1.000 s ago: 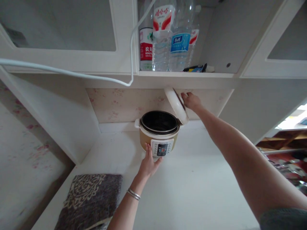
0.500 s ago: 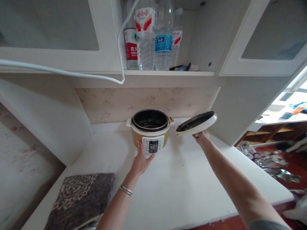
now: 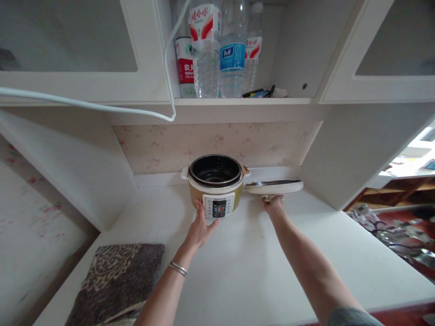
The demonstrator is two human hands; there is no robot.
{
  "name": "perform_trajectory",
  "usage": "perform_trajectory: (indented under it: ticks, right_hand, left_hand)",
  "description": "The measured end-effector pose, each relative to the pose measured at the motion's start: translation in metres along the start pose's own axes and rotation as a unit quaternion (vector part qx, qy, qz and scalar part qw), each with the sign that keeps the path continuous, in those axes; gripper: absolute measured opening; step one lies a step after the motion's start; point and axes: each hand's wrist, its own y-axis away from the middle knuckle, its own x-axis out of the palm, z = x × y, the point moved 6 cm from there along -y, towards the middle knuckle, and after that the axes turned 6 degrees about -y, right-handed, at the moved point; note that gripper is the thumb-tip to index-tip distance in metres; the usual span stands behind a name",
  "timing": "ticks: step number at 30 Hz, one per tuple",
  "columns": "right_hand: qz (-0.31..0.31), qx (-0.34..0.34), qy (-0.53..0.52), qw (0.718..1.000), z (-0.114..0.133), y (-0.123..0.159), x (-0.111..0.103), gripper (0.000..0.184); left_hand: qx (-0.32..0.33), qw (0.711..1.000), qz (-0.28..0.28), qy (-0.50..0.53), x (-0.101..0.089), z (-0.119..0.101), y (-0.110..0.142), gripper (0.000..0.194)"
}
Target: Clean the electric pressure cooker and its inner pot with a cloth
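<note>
One white counter (image 3: 258, 267), cooker (image 3: 215, 185), shelf bottles (image 3: 217, 50), patterned cloth (image 3: 118, 280)

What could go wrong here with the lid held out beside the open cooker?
The lid, inner side up, rests only on the right hand beneath it, so it might tip off. Its edge sits close to the cooker handle and may knock it. The left hand steadies just the front.
</note>
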Motion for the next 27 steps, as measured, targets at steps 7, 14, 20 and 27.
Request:
perform_trajectory:
  ticks: [7,14,20,27]
  right_hand:
    - [0.013,0.074,-0.035,0.997,-0.022,0.003,-0.004,0.028]
    - [0.057,0.1,0.007,0.993,-0.037,0.018,-0.032,0.007]
    - [0.121,0.1,0.042,0.987,-0.032,0.03,-0.056,0.038]
    - [0.182,0.126,0.176,0.959,-0.03,0.041,-0.08,0.034]
  left_hand:
    - [0.003,1.0,0.001,-0.002,0.0,0.0,0.0,0.1]
    - [0.005,1.0,0.022,-0.017,-0.003,-0.001,0.001,0.101]
    - [0.012,0.998,0.051,0.015,-0.009,0.004,-0.001,0.1]
    - [-0.019,0.999,0.015,0.037,-0.082,-0.007,-0.025,0.053]
